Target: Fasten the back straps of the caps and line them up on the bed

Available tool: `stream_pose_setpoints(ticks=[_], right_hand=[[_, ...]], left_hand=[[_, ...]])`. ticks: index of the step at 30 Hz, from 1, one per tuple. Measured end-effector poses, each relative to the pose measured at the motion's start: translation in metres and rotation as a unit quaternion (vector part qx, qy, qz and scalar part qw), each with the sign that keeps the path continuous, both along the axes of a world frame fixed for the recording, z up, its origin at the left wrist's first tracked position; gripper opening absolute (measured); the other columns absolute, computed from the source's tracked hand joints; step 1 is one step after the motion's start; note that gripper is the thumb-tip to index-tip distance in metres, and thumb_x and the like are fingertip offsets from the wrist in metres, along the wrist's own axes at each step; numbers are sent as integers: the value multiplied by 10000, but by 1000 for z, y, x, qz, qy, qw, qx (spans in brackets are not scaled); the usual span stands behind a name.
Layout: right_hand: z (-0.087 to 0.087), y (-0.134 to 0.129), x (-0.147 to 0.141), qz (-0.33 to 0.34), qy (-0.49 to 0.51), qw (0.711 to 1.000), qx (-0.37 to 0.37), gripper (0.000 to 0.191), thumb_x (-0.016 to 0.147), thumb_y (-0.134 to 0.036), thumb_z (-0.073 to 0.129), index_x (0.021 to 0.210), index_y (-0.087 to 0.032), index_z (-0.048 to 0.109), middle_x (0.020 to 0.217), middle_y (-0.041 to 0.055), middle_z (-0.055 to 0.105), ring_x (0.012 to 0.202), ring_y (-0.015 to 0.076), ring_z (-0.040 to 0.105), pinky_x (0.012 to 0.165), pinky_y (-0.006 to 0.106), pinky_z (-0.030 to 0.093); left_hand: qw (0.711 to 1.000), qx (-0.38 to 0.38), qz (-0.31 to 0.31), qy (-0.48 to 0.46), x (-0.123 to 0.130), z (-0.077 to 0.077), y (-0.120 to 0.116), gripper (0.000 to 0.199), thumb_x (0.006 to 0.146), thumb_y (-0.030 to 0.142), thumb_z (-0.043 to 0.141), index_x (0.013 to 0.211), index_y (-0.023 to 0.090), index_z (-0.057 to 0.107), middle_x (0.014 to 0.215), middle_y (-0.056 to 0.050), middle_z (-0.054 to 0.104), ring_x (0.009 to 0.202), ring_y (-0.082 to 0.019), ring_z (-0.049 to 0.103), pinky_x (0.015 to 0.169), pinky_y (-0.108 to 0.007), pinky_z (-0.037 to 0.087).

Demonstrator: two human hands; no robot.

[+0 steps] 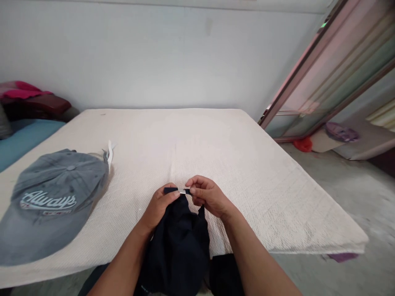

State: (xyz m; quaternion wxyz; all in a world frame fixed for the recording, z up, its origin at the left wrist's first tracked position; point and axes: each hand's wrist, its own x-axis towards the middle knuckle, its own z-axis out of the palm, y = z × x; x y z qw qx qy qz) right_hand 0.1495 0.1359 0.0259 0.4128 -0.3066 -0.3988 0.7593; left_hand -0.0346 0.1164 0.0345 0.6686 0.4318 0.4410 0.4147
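Note:
A dark navy cloth item (179,246) hangs below both hands at the near edge of the cream-covered surface. Between the hands runs its dark strap (170,190) with a small shiny metal buckle (182,192). The strap's left part is pinched between thumb and fingers of my left hand (159,205), just left of the buckle. On the other side, my right hand (210,195) pinches the short dark strap end (188,191), close to the metal piece. The fingertips of the two hands are a small gap apart.
A grey cap (61,201) with "Always" lettering lies at the left on the cream cover (210,139). Behind stands a pale wall (154,57). Pink and dark red items (33,102) are at the far left. A sliding glass door (327,78) is at the right.

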Motion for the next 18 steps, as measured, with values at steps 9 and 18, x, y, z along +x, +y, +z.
stream_pose_setpoints(ticks=[9, 18], right_hand=[[-2, -1, -3, 38, 6, 998, 39, 158, 761, -243, 708, 878, -181, 623, 621, -42, 530, 479, 47, 398, 459, 207, 242], [-1, 0, -6, -42, -21, 999, 6, 148, 745, -253, 717, 825, -182, 616, 589, -70, 471, 440, 29, 318, 438, 201, 224]], left_hand=[[997, 48, -23, 60, 2, 0, -2, 307, 881, 391, 484, 697, 167, 585, 700, -8, 584, 674, -142, 498, 657, -257, 378], [999, -34, 4, -23, 5, -6, -3, 245, 785, 347, 650, 661, 168, 538, 569, 51, 486, 522, -84, 400, 512, -206, 308]])
